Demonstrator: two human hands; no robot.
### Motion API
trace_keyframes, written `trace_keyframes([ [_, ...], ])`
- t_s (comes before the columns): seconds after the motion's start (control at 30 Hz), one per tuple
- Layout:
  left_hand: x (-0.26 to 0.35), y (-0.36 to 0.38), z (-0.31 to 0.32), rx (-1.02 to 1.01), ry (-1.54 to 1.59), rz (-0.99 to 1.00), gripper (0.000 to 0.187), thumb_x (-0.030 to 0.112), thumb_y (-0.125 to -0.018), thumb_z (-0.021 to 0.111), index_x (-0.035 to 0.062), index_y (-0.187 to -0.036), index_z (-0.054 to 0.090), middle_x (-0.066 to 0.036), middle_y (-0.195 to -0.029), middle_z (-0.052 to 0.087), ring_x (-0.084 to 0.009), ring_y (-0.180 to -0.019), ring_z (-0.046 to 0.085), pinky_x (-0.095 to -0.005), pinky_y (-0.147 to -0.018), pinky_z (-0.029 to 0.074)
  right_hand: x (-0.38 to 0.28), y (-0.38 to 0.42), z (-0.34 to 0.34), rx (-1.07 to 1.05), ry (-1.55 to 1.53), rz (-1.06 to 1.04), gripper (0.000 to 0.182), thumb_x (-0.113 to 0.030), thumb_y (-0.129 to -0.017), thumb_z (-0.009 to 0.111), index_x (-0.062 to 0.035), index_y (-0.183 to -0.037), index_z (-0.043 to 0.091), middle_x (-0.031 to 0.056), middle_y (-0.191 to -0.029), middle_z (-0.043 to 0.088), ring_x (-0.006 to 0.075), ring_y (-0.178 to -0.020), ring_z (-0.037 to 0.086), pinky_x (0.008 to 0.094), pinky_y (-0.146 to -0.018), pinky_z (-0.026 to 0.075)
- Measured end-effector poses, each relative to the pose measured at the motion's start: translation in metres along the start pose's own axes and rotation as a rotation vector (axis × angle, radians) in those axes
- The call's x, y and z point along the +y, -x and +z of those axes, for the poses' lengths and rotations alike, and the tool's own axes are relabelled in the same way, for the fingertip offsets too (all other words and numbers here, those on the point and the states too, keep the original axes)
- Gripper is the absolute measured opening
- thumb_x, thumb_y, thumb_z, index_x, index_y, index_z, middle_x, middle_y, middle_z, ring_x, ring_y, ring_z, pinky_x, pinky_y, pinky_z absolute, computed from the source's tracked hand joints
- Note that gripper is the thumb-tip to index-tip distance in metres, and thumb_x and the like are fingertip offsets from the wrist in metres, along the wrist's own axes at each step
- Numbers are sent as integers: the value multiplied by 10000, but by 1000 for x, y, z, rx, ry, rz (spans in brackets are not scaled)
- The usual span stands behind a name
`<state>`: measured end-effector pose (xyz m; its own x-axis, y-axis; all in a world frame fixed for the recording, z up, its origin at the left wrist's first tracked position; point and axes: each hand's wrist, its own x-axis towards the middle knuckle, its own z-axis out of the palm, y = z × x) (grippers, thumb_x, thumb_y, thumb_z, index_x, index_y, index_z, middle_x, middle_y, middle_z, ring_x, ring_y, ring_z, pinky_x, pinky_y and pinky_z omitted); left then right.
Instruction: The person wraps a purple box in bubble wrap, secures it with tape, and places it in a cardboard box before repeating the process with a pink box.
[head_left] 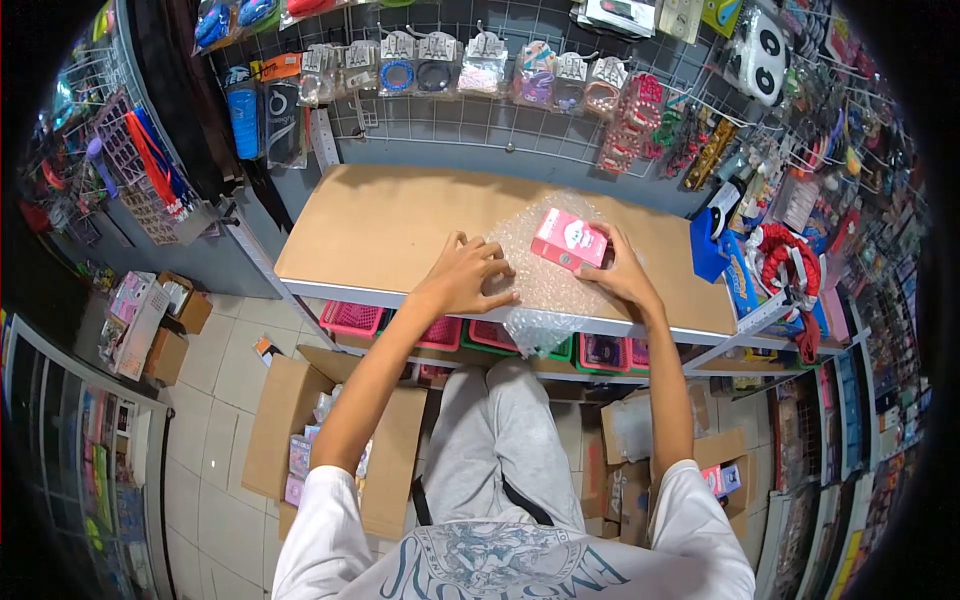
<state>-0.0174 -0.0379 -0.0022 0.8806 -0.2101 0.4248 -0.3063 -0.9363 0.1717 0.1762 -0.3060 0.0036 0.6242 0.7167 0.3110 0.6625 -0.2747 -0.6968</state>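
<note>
A small pink box (568, 238) with a white cartoon figure lies on a sheet of bubble wrap (520, 270), which is spread on the brown shelf top (390, 225). My right hand (628, 272) is closed on the box's right side, thumb at the near edge and fingers at the far corner. At the left edge of the bubble wrap is my left hand (468, 275), its fingers curved and spread apart. The near end of the wrap hangs over the shelf's front edge.
Pink and green baskets (440, 332) sit under the shelf top. Blue boxes (710, 250) and a red-and-white item (790, 258) stand at its right end. Packaged accessories hang on the wire grid (450, 125) behind. Open cardboard boxes (275, 420) flank my legs.
</note>
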Motion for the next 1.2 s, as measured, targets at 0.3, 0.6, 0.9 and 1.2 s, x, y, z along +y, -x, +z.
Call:
trace_keyframes([
  [0.3,0,-26,9,95,287,-63,979,524,-731,837,163,-1525,393,-135,-1516,469,-395,-1385,435,-504,-1190,282,8,10,5,-107,-342,54,1059,-247,-666,948,-77,-1523,349,164,-1525,418,304,-1459,362,417,-1229,267],
  [0.6,-5,-44,24,12,362,-51,696,433,-861,761,194,-1467,517,-159,-1545,458,-373,-1438,406,-498,-1192,287,12,16,7,-79,-282,-3,1062,-246,-674,938,-69,-1533,339,156,-1533,418,297,-1456,371,418,-1232,257],
  [0.9,0,-40,22,-2,246,-32,633,506,-933,649,241,-1489,499,-107,-1598,405,-324,-1475,369,-603,-1214,183,8,17,6,-88,-201,-32,1004,-300,-720,910,-103,-1535,359,135,-1522,440,294,-1429,407,432,-1218,288],
  [1.2,-7,-39,25,92,162,134,418,333,-1016,515,219,-1412,581,-56,-1561,472,-318,-1466,382,-579,-1223,196,-29,81,20,204,198,-508,1010,-606,-686,855,-163,-1472,400,163,-1431,497,342,-1362,457,523,-1141,348],
])
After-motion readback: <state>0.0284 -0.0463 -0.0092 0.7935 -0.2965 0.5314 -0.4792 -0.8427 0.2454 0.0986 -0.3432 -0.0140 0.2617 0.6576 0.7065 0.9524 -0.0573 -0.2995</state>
